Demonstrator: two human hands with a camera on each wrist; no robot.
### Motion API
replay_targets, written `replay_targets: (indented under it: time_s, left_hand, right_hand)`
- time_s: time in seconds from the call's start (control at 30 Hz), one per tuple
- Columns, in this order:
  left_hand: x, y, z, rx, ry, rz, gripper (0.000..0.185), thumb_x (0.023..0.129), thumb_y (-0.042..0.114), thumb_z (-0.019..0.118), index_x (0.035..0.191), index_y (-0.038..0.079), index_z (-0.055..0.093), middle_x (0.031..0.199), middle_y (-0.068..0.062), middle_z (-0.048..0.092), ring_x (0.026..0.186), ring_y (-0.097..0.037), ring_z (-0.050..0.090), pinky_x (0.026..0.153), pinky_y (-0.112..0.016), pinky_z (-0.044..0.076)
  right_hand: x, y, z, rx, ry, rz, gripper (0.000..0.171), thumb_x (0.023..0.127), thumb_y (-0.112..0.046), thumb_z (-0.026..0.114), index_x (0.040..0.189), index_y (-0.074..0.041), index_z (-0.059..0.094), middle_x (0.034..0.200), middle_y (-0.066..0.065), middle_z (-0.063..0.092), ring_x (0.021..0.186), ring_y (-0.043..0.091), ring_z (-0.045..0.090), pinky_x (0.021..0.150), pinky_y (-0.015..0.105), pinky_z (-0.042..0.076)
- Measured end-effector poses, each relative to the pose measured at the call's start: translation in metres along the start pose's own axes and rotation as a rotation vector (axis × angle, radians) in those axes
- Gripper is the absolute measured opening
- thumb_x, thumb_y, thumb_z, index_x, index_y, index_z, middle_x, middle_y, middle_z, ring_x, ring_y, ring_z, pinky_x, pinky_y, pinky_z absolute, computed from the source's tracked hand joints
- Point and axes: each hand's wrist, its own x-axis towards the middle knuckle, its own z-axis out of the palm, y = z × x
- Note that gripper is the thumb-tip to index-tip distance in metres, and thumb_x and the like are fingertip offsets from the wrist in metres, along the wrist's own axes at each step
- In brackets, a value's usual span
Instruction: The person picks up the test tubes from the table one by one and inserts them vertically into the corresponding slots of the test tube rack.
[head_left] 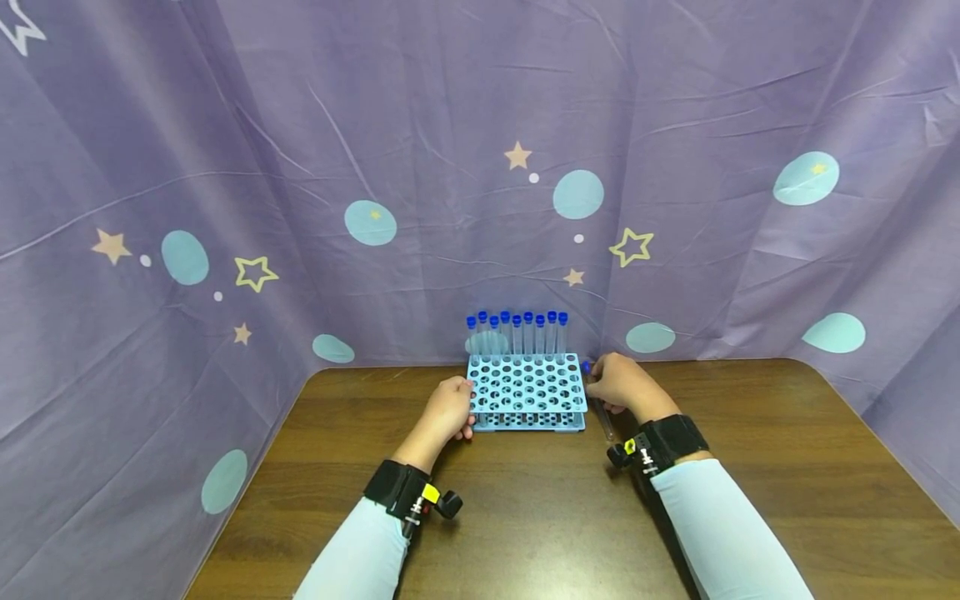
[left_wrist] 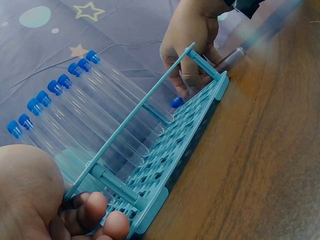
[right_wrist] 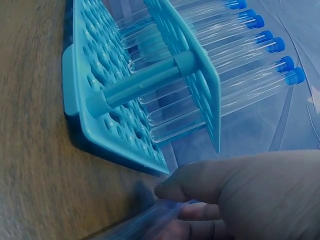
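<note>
A light-blue tube rack (head_left: 527,392) stands at the far middle of the wooden table (head_left: 525,517). Several clear tubes with blue caps (head_left: 517,329) fill its back row. My left hand (head_left: 448,408) grips the rack's left end, its fingers (left_wrist: 95,215) curled against the corner post of the rack (left_wrist: 170,150). My right hand (head_left: 622,385) is at the rack's right end and pinches one more clear tube (head_left: 604,421). That tube (left_wrist: 230,56) lies slanted, its blue cap (left_wrist: 176,102) close to the rack's edge. In the right wrist view the right hand (right_wrist: 250,190) holds the tube (right_wrist: 145,220) just below the rack (right_wrist: 100,100).
A purple cloth (head_left: 480,167) printed with stars and pale circles hangs behind the table and down both sides. The cloth touches the table's far edge right behind the rack. The rack's front rows of holes hold nothing.
</note>
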Motion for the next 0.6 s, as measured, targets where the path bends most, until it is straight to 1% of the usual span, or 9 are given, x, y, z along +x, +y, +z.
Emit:
replay_targets:
  time_s: [0.13, 0.23, 0.3, 0.37, 0.43, 0.53, 0.6]
  left_hand:
    - [0.0, 0.0, 0.0, 0.002, 0.002, 0.002, 0.038, 0.125, 0.03, 0.039, 0.111, 0.004, 0.063, 0.069, -0.005, 0.058, 0.047, -0.017, 0.059, 0.044, -0.027, 0.048]
    - [0.001, -0.001, 0.0, 0.002, 0.001, 0.003, 0.037, 0.125, 0.03, 0.04, 0.112, 0.004, 0.063, 0.068, -0.005, 0.058, 0.047, -0.017, 0.059, 0.043, -0.027, 0.048]
    - [0.001, 0.0, 0.001, 0.002, 0.0, 0.004, 0.037, 0.125, 0.03, 0.04, 0.112, 0.004, 0.063, 0.068, -0.005, 0.058, 0.047, -0.017, 0.059, 0.043, -0.027, 0.047]
    - [0.002, 0.0, 0.001, 0.004, 0.0, 0.006, 0.037, 0.124, 0.03, 0.04, 0.112, 0.004, 0.063, 0.068, -0.005, 0.058, 0.047, -0.017, 0.059, 0.043, -0.027, 0.047]
    - [0.002, -0.001, 0.001, 0.005, 0.001, 0.008, 0.037, 0.124, 0.03, 0.04, 0.112, 0.003, 0.063, 0.068, -0.005, 0.058, 0.047, -0.017, 0.059, 0.043, -0.027, 0.047]
    - [0.002, -0.001, 0.0, 0.004, 0.002, 0.009, 0.038, 0.124, 0.029, 0.039, 0.112, 0.003, 0.063, 0.068, -0.005, 0.058, 0.047, -0.016, 0.059, 0.043, -0.027, 0.047]
    - [0.002, -0.001, 0.0, 0.003, 0.001, 0.008, 0.038, 0.125, 0.03, 0.039, 0.112, 0.003, 0.063, 0.068, -0.005, 0.057, 0.047, -0.016, 0.059, 0.043, -0.027, 0.048]
  right_hand:
    - [0.001, -0.001, -0.003, -0.025, 0.033, -0.01, 0.033, 0.098, -0.018, 0.077, 0.121, 0.005, 0.071, 0.077, 0.009, 0.073, 0.061, 0.019, 0.071, 0.055, 0.031, 0.063]
    - [-0.001, -0.001, -0.007, -0.025, 0.052, -0.026, 0.035, 0.098, -0.017, 0.075, 0.124, 0.006, 0.07, 0.074, 0.009, 0.074, 0.061, 0.02, 0.071, 0.056, 0.032, 0.061]
    - [-0.002, -0.003, -0.01, -0.011, 0.063, -0.031, 0.04, 0.098, -0.017, 0.073, 0.13, 0.008, 0.068, 0.078, 0.012, 0.077, 0.063, 0.02, 0.073, 0.058, 0.032, 0.061]
    - [-0.004, -0.005, -0.013, -0.001, 0.081, -0.041, 0.045, 0.097, -0.017, 0.072, 0.134, 0.009, 0.067, 0.089, 0.015, 0.08, 0.065, 0.02, 0.075, 0.061, 0.033, 0.062]
    - [-0.004, -0.007, -0.015, -0.003, 0.108, -0.041, 0.047, 0.098, -0.019, 0.072, 0.137, 0.006, 0.067, 0.096, 0.016, 0.081, 0.068, 0.019, 0.077, 0.064, 0.033, 0.062]
    - [-0.003, -0.009, -0.018, -0.02, 0.16, -0.069, 0.046, 0.098, -0.021, 0.073, 0.137, 0.003, 0.068, 0.099, 0.015, 0.079, 0.073, 0.019, 0.076, 0.067, 0.034, 0.058]
    - [-0.003, -0.011, -0.02, -0.03, 0.198, -0.087, 0.045, 0.099, -0.024, 0.075, 0.136, 0.001, 0.069, 0.094, 0.012, 0.077, 0.075, 0.021, 0.072, 0.067, 0.035, 0.055]
